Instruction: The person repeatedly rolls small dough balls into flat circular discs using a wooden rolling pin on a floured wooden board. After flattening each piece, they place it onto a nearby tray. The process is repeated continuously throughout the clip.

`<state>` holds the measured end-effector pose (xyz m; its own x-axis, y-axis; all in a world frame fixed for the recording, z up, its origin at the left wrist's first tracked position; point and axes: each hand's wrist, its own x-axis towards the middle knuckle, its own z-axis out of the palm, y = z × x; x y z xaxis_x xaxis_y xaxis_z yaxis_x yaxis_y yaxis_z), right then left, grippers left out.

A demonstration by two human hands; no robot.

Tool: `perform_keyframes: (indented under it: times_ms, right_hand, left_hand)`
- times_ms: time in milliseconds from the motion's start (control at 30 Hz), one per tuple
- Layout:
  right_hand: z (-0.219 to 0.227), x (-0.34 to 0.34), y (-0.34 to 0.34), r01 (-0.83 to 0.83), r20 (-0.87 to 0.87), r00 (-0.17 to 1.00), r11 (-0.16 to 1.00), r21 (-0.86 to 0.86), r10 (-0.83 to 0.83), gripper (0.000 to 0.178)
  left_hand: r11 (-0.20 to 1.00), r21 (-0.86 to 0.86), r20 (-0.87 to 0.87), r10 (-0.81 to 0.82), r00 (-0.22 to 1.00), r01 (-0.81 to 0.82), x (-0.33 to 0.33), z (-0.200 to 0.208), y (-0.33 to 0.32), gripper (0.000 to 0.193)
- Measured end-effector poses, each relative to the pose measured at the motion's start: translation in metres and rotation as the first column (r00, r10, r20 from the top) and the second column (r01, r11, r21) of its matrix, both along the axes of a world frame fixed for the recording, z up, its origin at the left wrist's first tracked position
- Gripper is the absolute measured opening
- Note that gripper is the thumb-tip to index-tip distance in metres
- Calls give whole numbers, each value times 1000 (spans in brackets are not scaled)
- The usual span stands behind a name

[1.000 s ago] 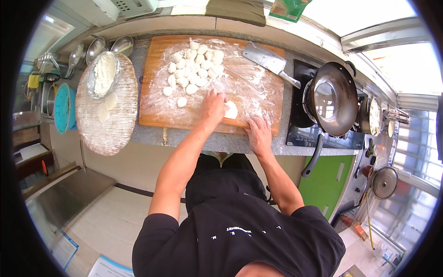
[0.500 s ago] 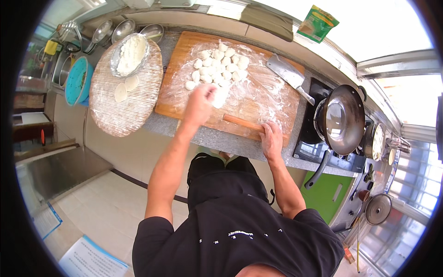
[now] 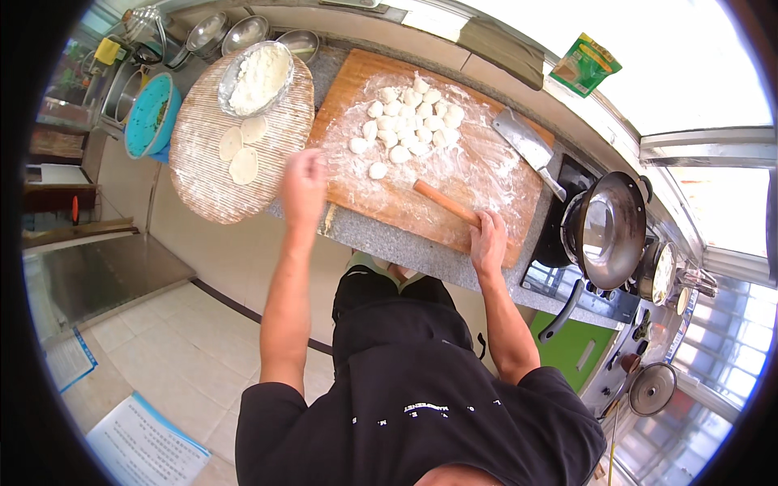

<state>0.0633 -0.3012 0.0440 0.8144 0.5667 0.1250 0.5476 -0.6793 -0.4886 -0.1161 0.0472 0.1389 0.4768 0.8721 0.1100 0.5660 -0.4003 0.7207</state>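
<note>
My left hand (image 3: 301, 182) is blurred over the gap between a round woven tray (image 3: 211, 190) and a floured wooden board (image 3: 389, 206); whether it holds anything is unclear. Three flat dough rounds (image 3: 241, 150) lie on the tray beside a metal bowl of flour (image 3: 258, 77). Several small dough lumps (image 3: 405, 121) sit at the far side of the board. A wooden rolling pin (image 3: 446, 202) lies slanted on the board, and my right hand (image 3: 489, 241) rests at the board's near right edge with its fingers on the pin's near end.
A cleaver (image 3: 531, 150) lies at the board's right end. To the right, a wok (image 3: 608, 231) stands on a stove (image 3: 559, 271). A blue bowl (image 3: 147, 113) and metal bowls (image 3: 243, 32) are at far left. A green packet (image 3: 585, 65) sits on the sill.
My left hand has left the dough on the board and swung left toward the woven tray. My right hand stays at the near edge, now at the rolling pin.
</note>
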Motion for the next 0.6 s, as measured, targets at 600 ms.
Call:
perform_keyframes:
  times_ms: [600]
  right_hand:
    - [4, 8, -50, 344, -86, 939, 909, 236, -334, 41]
  left_hand:
    - [709, 79, -186, -680, 709, 701, 163, -82, -168, 41]
